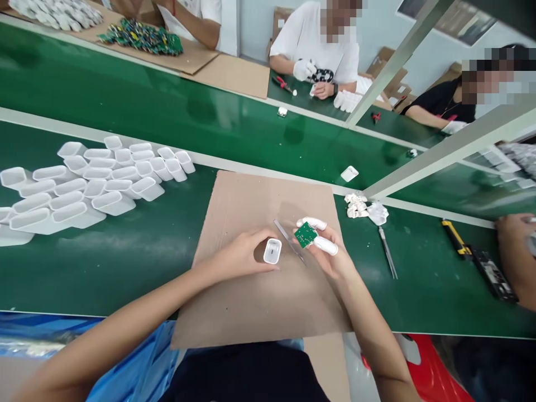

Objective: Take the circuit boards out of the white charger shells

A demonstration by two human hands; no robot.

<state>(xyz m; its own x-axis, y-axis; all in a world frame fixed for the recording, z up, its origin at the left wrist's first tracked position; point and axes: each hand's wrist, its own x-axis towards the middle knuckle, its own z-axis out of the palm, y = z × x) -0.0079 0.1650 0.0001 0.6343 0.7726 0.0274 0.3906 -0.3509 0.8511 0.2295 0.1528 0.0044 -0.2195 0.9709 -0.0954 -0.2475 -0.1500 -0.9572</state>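
My left hand [245,254] is closed around a small white plastic housing [272,252], its open end facing up toward me. Something small and dark shows at the bottom inside it. White finger cots cover fingertips of my right hand [329,248], which grips a green circuit board [305,235] by its edges. The board is held apart from the housing, to its right. Between and behind the two hands, metal tweezers [288,240] lie slantwise on a cardboard sheet [268,307].
Many white housings [113,173] stand at left. At right are crumpled finger cots [355,206], another pair of tweezers [388,254] and a yellow-handled tool [456,237]. A green conveyor belt [234,123] runs behind a pale rail. Co-workers sit across; circuit boards [140,38] are heaped there.
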